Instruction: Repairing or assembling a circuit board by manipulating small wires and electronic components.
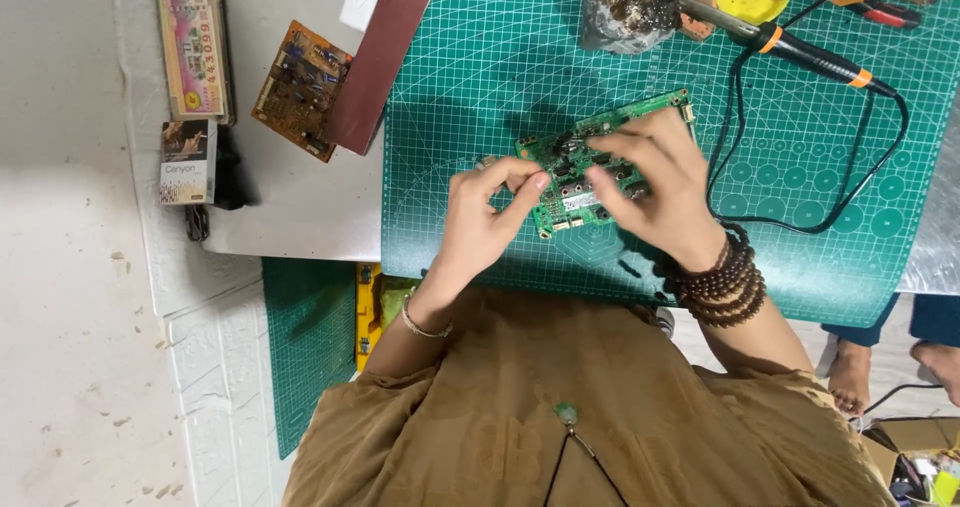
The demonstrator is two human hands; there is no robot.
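The left hand (480, 212) pinches the near-left edge of a green circuit board (600, 157) in a fingertip grip. The right hand (655, 187) lies over the board's middle, fingers curled onto its components; its grip looks pressed down, though what it pinches is hidden. The board sits over the green cutting mat (480, 67) on the surface, long axis running from near-left to far-right. A slip could bend component leads. The soldering iron (800, 52) lies well apart, beyond the board.
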